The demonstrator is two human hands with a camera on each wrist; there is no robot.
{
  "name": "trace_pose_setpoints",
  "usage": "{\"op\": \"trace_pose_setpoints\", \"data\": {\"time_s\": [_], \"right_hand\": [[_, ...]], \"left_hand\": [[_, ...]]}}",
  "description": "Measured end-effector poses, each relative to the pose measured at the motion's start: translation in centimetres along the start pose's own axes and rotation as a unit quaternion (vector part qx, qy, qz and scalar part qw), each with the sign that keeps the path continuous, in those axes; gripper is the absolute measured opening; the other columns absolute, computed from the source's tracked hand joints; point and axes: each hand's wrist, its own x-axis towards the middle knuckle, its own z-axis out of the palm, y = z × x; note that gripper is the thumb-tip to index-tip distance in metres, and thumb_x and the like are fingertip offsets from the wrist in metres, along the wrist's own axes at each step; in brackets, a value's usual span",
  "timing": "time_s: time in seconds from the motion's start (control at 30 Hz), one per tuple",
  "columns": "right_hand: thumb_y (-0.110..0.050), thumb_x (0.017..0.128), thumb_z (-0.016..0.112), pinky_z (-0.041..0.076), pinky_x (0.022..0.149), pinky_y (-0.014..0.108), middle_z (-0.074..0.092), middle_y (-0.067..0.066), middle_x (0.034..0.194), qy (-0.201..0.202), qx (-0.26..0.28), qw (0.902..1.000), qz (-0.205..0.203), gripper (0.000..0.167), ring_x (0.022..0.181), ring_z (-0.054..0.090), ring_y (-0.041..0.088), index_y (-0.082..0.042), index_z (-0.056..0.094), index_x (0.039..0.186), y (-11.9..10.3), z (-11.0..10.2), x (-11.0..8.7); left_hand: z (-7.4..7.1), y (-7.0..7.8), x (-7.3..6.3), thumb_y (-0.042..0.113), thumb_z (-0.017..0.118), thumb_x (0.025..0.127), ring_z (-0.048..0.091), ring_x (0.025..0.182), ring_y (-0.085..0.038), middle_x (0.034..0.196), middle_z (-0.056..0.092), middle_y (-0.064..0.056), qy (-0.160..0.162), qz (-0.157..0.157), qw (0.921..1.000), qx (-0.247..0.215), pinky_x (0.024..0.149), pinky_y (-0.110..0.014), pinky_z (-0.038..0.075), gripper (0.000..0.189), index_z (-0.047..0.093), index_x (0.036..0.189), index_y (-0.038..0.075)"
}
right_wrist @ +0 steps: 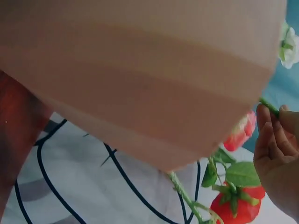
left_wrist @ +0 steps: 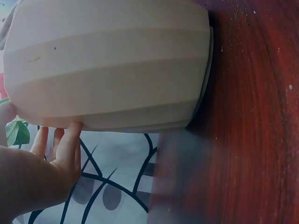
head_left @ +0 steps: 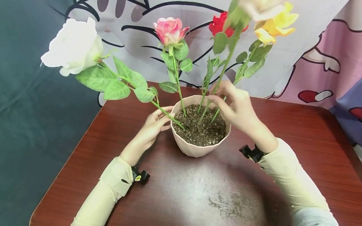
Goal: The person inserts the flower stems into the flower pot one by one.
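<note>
A faceted beige flower pot (head_left: 188,149) filled with dark soil (head_left: 198,135) stands on the table. Against its left side rests my left hand (head_left: 150,127); the left wrist view shows the fingertips touching the outer wall, with the thumb near the rim. Above the soil, my right hand (head_left: 240,105) pinches the green stem of a pale rose (head_left: 261,8), whose bloom is partly cut off by the frame's top. The stem's lower end meets the soil. Around it stand a white rose (head_left: 74,47) leaning left, a pink rose (head_left: 169,31), a red rose (head_left: 217,24) and a yellow rose (head_left: 278,25).
The reddish-brown table (head_left: 297,135) has a scatter of dark crumbs (head_left: 232,202) near its front. A patterned cloth (head_left: 135,62) hangs behind the pot, and a dark green backdrop (head_left: 25,125) is at the left. Each wrist wears a small black camera (head_left: 139,175).
</note>
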Motion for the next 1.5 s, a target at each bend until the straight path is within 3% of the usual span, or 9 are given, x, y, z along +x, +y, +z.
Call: {"op": "trace_pose_setpoints", "data": {"time_s": [0.1,0.27,0.4,0.67,0.9,1.2,1.3,1.5], "right_hand": [[0.001,0.081,0.069,0.038,0.048,0.015,0.063,0.002,0.071,-0.007,-0.021,0.9995,-0.024,0.015,0.058,0.053,0.006,0.0,0.058,0.092,0.0,0.2,0.0],[0.003,0.081,0.068,0.041,0.052,0.013,0.063,0.003,0.071,-0.022,-0.004,0.9996,-0.018,0.015,0.06,0.054,0.006,0.0,0.057,0.091,0.7,0.6,-0.1],[0.002,0.082,0.067,0.046,0.057,0.015,0.067,0.007,0.076,-0.038,0.039,0.9985,0.001,0.014,0.064,0.058,0.01,0.0,0.058,0.091,1.1,1.8,-0.7],[0.005,0.083,0.065,0.049,0.057,0.017,0.069,0.013,0.081,-0.028,0.119,0.9899,0.073,0.011,0.064,0.062,0.025,0.003,0.059,0.092,1.2,4.5,-2.7],[0.004,0.085,0.063,0.043,0.054,0.017,0.066,0.011,0.077,-0.013,0.106,0.9905,0.087,0.011,0.062,0.054,0.01,0.0,0.058,0.094,1.8,4.3,-3.3],[0.003,0.086,0.062,0.043,0.055,0.023,0.062,0.004,0.079,-0.016,0.114,0.9893,0.089,0.014,0.065,0.051,0.008,-0.001,0.049,0.083,1.2,3.8,-3.2],[0.001,0.085,0.065,0.048,0.061,0.024,0.065,0.004,0.086,-0.018,0.111,0.9879,0.106,0.015,0.071,0.056,0.008,-0.001,0.052,0.093,1.0,3.5,-3.0],[-0.001,0.082,0.068,0.049,0.071,0.024,0.064,0.009,0.097,-0.004,0.137,0.978,0.157,0.043,0.081,0.058,0.01,-0.001,0.049,0.121,0.6,2.9,-2.9]], "left_hand": [[0.1,0.4,0.0,0.02,0.057,0.092,0.051,0.118,-0.019,0.133,0.052,-0.006,0.002,0.002,1.0,0.004,0.091,-0.034,0.047,0.041,0.05,0.132,0.012],[0.2,0.8,-0.1,0.021,0.058,0.092,0.052,0.116,-0.019,0.132,0.053,-0.005,0.009,0.006,0.9999,0.006,0.089,-0.033,0.048,0.041,0.051,0.131,0.012],[0.0,0.7,-0.3,0.021,0.058,0.092,0.051,0.117,-0.018,0.132,0.053,-0.005,0.01,0.004,0.9999,0.005,0.09,-0.033,0.048,0.041,0.05,0.131,0.012],[-0.2,-0.5,-1.3,0.022,0.059,0.092,0.05,0.119,-0.019,0.132,0.052,-0.006,0.024,-0.005,0.9997,0.005,0.091,-0.035,0.048,0.041,0.051,0.131,0.011],[0.1,-1.1,-1.2,0.023,0.057,0.093,0.048,0.121,-0.019,0.134,0.051,-0.006,0.024,-0.004,0.9995,-0.02,0.097,-0.038,0.044,0.04,0.051,0.129,0.009],[0.5,-0.6,-1.4,0.022,0.056,0.094,0.047,0.122,-0.017,0.135,0.049,-0.006,0.025,-0.005,0.999,-0.037,0.099,-0.041,0.042,0.039,0.05,0.131,0.008],[0.6,-0.3,-1.4,0.021,0.053,0.095,0.047,0.12,-0.016,0.135,0.048,-0.005,0.024,-0.01,0.9987,-0.045,0.1,-0.041,0.041,0.039,0.049,0.132,0.008],[0.8,0.3,-1.2,0.025,0.049,0.097,0.046,0.121,-0.022,0.135,0.046,-0.007,0.024,-0.015,0.9987,-0.042,0.099,-0.042,0.041,0.04,0.048,0.133,0.007]]}}
